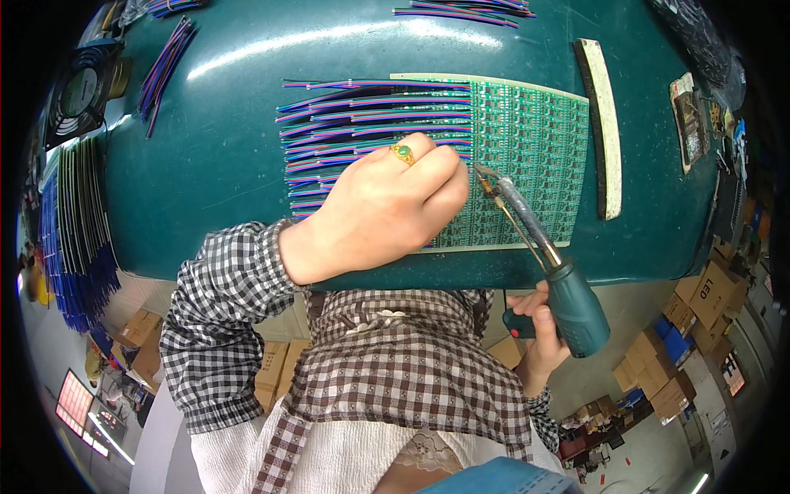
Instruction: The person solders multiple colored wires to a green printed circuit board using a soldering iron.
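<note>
A green panel of small circuit boards [527, 156] lies on the table, with rows of multicoloured ribbon wires [370, 105] reaching leftward from its middle. Over these wires my left hand [387, 202] is closed in a pinch near a row of joints; its fingertips and anything between them are hidden. My right hand [539, 337] grips a green soldering gun [576, 309] below the table's front edge. The gun's metal barrel and thin side tube slant up to the left, and its tip [480, 170] is at the panel beside my left fingers.
A pale bar with a dark side [607, 132] lies right of the panel. Wire bundles [169, 70] rest at the far left and more wires [469, 11] at the back. A black fan [82, 90] and hanging blue wires [78, 239] occupy the left edge. Clutter [691, 123] lines the right edge.
</note>
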`<state>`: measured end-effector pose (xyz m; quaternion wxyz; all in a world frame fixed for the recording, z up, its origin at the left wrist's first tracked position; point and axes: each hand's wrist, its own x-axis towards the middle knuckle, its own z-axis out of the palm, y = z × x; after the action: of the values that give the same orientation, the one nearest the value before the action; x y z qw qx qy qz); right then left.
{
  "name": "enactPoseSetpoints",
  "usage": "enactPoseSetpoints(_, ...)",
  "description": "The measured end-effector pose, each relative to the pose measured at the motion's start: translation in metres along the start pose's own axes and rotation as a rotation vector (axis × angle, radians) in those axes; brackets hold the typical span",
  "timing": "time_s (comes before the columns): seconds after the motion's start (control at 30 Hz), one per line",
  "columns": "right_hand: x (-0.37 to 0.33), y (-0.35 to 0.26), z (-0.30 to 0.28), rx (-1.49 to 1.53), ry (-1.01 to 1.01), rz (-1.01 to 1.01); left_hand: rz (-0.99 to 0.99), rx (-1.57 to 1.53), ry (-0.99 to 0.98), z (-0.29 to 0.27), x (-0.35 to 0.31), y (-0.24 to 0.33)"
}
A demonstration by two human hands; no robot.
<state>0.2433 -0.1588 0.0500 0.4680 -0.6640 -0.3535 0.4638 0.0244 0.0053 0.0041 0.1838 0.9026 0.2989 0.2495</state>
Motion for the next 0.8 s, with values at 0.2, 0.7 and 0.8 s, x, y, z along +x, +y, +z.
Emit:
enactPoseSetpoints(0.2, -0.0006, -0.0018, 0.0001, -0.006, 0.031, -0.012, -0.011, -0.006, -0.004, 0.0001, -0.0002, 0.0013)
enactPoseSetpoints(0.7, 0.0025, -0.0026, 0.0005, 0.009, 0.005, -0.06, 0.001, -0.005, 0.026, 0.003, -0.0011, 0.0004)
enactPoseSetpoints(0.8, 0.0018, -0.0006, -0.0018, 0.004, 0.001, -0.06, 0.001, -0.005, 0.034, 0.0031, -0.0012, 0.001)
